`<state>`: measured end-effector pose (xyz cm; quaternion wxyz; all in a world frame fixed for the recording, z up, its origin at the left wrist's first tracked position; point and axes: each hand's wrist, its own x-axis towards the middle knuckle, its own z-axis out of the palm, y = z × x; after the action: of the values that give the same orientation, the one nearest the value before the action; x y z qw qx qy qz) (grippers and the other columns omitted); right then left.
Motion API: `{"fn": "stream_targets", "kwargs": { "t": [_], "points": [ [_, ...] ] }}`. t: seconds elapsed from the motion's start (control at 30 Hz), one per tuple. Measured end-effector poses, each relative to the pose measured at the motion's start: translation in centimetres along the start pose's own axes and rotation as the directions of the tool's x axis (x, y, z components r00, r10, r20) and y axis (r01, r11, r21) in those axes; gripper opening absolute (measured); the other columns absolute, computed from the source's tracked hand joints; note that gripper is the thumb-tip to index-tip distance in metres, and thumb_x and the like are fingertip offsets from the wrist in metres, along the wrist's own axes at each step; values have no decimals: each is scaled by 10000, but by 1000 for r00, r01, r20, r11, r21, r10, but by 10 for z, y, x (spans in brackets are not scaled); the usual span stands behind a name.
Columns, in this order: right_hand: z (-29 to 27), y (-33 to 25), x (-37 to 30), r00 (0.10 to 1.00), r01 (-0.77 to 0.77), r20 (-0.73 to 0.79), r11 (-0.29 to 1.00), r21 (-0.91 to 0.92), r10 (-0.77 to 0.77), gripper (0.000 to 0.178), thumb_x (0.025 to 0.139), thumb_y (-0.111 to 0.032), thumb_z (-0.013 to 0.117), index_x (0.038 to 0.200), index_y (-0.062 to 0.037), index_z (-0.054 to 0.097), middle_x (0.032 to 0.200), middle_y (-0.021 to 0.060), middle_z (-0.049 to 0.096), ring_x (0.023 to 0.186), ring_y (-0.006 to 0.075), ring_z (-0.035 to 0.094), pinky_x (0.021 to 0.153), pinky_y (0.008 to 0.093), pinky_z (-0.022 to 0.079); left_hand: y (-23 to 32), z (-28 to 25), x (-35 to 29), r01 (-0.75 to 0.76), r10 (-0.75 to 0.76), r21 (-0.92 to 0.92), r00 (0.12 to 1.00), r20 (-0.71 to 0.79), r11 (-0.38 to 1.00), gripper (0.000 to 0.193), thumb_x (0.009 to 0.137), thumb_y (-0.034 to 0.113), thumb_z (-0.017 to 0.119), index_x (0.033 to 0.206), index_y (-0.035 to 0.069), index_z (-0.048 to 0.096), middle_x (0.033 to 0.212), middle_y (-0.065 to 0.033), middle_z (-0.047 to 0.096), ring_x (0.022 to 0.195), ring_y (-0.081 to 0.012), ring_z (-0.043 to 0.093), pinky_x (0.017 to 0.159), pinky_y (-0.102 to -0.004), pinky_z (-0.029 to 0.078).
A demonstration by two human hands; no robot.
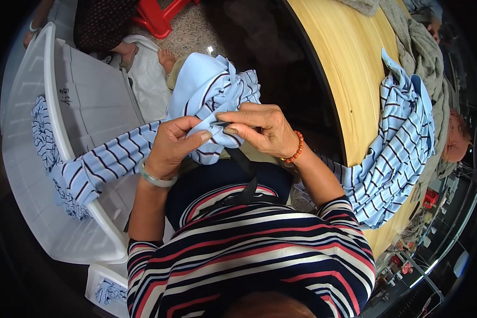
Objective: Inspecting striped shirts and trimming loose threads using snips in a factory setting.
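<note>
A light blue garment with dark stripes (201, 85) lies bunched over my lap. My left hand (174, 144) pinches a plain blue edge of it between thumb and forefinger. Close beside, my right hand (265, 127) grips a slim dark tool (223, 124), whose tip meets the cloth by my left fingers. Most of the tool is hidden in my right fingers, so its kind is unclear. Below the hands a black strap (242, 163) hangs down toward my waist. Part of the striped cloth (111, 161) stretches left over the rim of a white bin.
The large white bin (50, 106) stands at my left, with a smaller white container (94, 281) below it. On the wooden table (350, 69) at right lie more striped garments (395, 153) and grey cloth (418, 47). A red stool (156, 18) and other people are near the far side.
</note>
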<state>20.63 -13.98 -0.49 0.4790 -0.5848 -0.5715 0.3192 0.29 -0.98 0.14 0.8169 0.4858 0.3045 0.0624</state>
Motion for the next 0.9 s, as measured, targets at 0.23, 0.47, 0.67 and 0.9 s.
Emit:
{"fn": "stream_targets", "kwargs": {
  "t": [0.23, 0.47, 0.67, 0.9],
  "points": [
    [-7, 3, 3, 996, 67, 54, 998, -13, -66, 300, 857, -97, 717, 1152, -42, 711, 678, 68, 586, 554, 131, 526, 501, 268, 396, 0, 0, 1, -6, 6, 12, 1000, 1, 1000, 135, 885, 81, 689, 986, -8, 681, 879, 5, 670, 792, -41, 577, 746, -199, 458],
    [-8, 1, 7, 994, 80, 82, 996, -31, -78, 295, 866, -121, 713, 1151, -44, 711, 688, 71, 590, 558, 140, 536, 509, 266, 406, 1, 0, 2, -41, 41, 53, 999, 13, 998, 116, 883, 64, 682, 973, -9, 680, 868, 11, 665, 786, -38, 570, 738, -198, 455],
    [-13, 1, 6, 994, -21, 109, 1000, -4, 21, 270, 877, -206, 699, 1123, -96, 716, 726, 79, 613, 611, 214, 614, 546, 305, 459, 3, 2, 2, -44, 43, 64, 999, 18, 997, 100, 883, 64, 681, 955, -5, 681, 854, 11, 665, 783, -37, 568, 735, -197, 455],
    [-12, 11, 13, 983, 110, 145, 994, 16, -111, 283, 865, -140, 716, 1136, -57, 722, 687, 60, 598, 554, 141, 535, 507, 269, 400, 2, 0, 4, -27, 26, 86, 999, 22, 996, 94, 883, 67, 686, 947, -2, 681, 849, 13, 664, 777, -36, 564, 730, -197, 456]
  ]
}}
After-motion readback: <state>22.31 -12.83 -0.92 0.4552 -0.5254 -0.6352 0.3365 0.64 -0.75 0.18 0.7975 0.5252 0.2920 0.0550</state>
